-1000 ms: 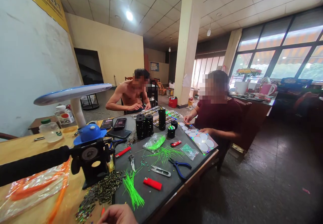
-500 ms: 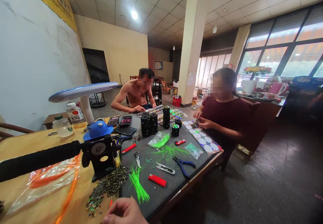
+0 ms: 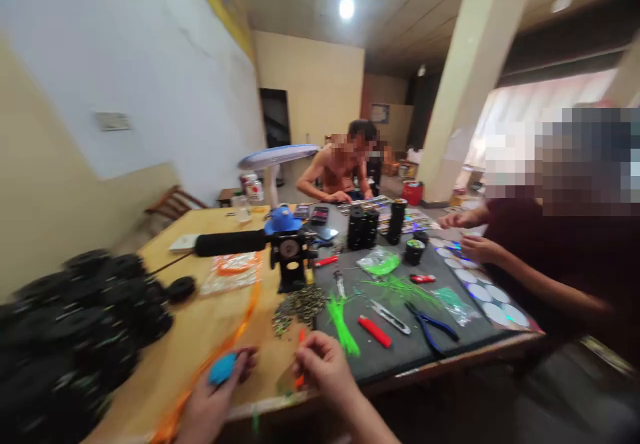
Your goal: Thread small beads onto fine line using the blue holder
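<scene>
My left hand (image 3: 213, 397) is at the near edge of the wooden table (image 3: 200, 337), fingers curled round a small blue object (image 3: 223, 368). Just to its right, my right hand (image 3: 323, 364) pinches a thin orange piece (image 3: 300, 357). An orange strip (image 3: 235, 337) runs across the wood toward my left hand. A heap of small dark beads (image 3: 297, 305) lies just beyond my hands. Green strands (image 3: 341, 317) and a red lighter (image 3: 374, 331) lie on the dark mat (image 3: 400, 351). The picture is smeared by motion.
A black winder with a long foam handle (image 3: 280, 251) stands mid-table under a blue cap. A pile of black spools (image 3: 75, 324) fills the left. Snips (image 3: 390, 316), blue-handled pliers (image 3: 431, 324) and spool stacks (image 3: 363, 227) are on the mat. Two people work at the far end and the right side.
The view has swung left and down. My left hand has come into view holding a blue object, my right hand has risen higher, and the spool pile now shows.
</scene>
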`<state>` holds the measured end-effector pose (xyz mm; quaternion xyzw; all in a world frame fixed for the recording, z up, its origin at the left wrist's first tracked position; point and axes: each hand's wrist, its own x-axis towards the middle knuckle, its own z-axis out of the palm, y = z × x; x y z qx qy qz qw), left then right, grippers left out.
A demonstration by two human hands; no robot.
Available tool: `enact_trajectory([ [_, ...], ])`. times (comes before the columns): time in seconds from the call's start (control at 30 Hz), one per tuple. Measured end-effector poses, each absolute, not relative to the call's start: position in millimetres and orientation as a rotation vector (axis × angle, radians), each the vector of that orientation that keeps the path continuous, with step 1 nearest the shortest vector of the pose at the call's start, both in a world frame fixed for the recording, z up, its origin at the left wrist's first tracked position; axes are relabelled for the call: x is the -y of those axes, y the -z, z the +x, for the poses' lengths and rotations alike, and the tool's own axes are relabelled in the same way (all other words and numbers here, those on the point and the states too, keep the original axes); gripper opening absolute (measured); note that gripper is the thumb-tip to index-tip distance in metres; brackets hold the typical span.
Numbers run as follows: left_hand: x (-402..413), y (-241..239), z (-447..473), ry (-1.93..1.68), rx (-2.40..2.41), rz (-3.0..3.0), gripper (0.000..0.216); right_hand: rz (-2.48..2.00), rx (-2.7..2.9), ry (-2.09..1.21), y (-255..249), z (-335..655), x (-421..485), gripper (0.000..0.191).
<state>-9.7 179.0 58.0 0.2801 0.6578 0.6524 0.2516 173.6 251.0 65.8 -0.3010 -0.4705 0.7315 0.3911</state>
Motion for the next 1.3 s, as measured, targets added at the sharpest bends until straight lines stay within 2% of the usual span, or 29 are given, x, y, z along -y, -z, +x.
enact_trajectory([
  [0.13,-177,-59,-6,-1.785,-1.565,0.807,0.046,-0.715,1.252,-1.8,-69,178,-254,0.041],
  [0.3,-178,-60,-3,-1.845,-1.518,0.832,0.04,-0.697,1.305,-1.751,-64,179,-259,0.034],
  [0.87,-172,-62,-3,-1.97,-1.458,0.804,0.034,-0.797,1.384,-1.639,-64,178,-260,0.037],
  [1.1,-136,-56,13,-2.017,-1.432,0.642,0.036,-0.789,1.38,-1.685,-72,175,-255,0.036],
  [1.3,-106,-42,27,-1.901,-1.496,0.535,0.043,-0.758,1.401,-1.701,-84,165,-251,0.037],
])
